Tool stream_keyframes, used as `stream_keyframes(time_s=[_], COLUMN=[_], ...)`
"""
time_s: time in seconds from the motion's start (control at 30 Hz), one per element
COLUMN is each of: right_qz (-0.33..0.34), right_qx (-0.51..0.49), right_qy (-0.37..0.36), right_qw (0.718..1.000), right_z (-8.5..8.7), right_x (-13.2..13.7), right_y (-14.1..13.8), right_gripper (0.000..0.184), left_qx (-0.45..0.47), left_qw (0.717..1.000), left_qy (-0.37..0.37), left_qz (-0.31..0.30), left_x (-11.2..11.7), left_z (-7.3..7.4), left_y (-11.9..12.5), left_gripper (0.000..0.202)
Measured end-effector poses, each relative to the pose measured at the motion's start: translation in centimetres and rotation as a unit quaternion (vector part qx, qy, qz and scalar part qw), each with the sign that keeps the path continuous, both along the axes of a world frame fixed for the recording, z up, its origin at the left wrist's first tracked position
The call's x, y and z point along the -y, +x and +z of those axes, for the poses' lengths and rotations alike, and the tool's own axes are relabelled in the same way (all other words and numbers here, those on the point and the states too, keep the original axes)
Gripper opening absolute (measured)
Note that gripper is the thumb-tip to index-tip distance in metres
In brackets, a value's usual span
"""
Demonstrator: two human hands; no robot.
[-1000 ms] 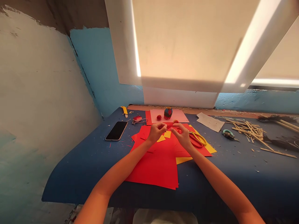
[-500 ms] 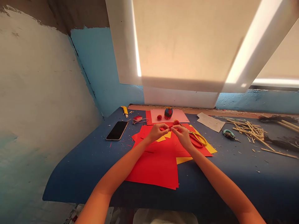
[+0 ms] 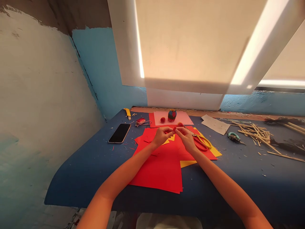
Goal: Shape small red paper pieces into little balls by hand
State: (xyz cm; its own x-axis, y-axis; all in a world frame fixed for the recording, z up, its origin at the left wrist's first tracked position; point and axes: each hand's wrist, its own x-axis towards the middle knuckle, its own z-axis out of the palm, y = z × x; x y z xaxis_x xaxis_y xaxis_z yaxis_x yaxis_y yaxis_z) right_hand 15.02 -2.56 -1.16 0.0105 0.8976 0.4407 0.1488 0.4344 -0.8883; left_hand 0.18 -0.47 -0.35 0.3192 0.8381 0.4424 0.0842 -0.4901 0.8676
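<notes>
My left hand (image 3: 162, 135) and my right hand (image 3: 185, 137) meet above a stack of red paper sheets (image 3: 162, 165) on the blue table (image 3: 83, 165). Both pinch a small red paper piece (image 3: 174, 128) between their fingertips. Yellow squares (image 3: 171, 138) lie just under the hands. Red and yellow scissors (image 3: 202, 141) rest on the paper beside my right hand.
A black phone (image 3: 119, 133) lies to the left. A pink sheet (image 3: 171, 118) at the back carries a blue-red ball (image 3: 172, 115) and small red balls (image 3: 162, 119). Wooden sticks (image 3: 254, 132), a small tool (image 3: 233, 136) and white paper (image 3: 214, 124) lie to the right.
My hands have drawn closer together; the fingertips now meet on the small red piece. Nothing else on the table has moved.
</notes>
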Motion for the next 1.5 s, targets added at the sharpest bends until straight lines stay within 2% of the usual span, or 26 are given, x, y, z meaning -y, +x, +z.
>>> stream_keyframes(time_s=[0.13, 0.23, 0.33, 0.43, 0.63, 0.77, 0.9, 1.07, 1.23, 1.5], right_qz=[-0.005, -0.004, -0.009, 0.009, 0.031, 0.03, 0.032, 0.035, 0.021, 0.005], right_qx=[-0.014, -0.017, -0.002, 0.022, 0.088, 0.098, 0.103, 0.124, 0.138, 0.148], right_qy=[-0.013, -0.018, -0.018, -0.012, 0.008, 0.021, 0.028, 0.024, 0.025, 0.027], right_qw=[1.0, 1.0, 1.0, 1.0, 0.996, 0.995, 0.994, 0.991, 0.99, 0.989], right_z=[0.1, 0.2, 0.2, 0.3, 0.6, 0.6, 0.6, 0.8, 0.6, 0.3], right_x=[-0.1, -0.2, -0.2, -0.1, 0.3, 0.3, 0.3, 0.6, 0.4, 0.1], right_y=[0.1, 0.2, 0.4, 0.5, 0.8, 1.0, 1.1, 1.0, 1.0, 1.0], right_gripper=[0.024, 0.023, 0.022, 0.019, 0.02, 0.018, 0.016, 0.014, 0.012, 0.014], left_qx=[-0.001, -0.036, -0.064, -0.042, -0.016, -0.017, -0.02, -0.051, -0.073, -0.131], left_qw=[1.0, 0.998, 0.997, 0.998, 0.98, 0.966, 0.959, 0.96, 0.973, 0.987], left_qy=[0.004, 0.015, 0.018, -0.032, -0.162, -0.214, -0.232, -0.222, -0.178, -0.052], left_qz=[-0.021, -0.052, -0.036, -0.032, -0.111, -0.147, -0.163, -0.161, -0.127, -0.075], left_x=[-0.2, -0.4, -0.6, -0.9, -1.2, -1.0, -1.0, -1.0, -0.9, -1.3], left_z=[-0.3, -0.3, -0.2, 0.1, 0.8, 1.1, 1.2, 1.2, 1.2, 0.5], left_y=[0.0, -0.3, -0.5, -0.8, -1.8, -2.3, -2.4, -2.5, -2.2, -1.8], left_gripper=[0.033, 0.032, 0.031, 0.031, 0.031, 0.03, 0.029, 0.029, 0.029, 0.026])
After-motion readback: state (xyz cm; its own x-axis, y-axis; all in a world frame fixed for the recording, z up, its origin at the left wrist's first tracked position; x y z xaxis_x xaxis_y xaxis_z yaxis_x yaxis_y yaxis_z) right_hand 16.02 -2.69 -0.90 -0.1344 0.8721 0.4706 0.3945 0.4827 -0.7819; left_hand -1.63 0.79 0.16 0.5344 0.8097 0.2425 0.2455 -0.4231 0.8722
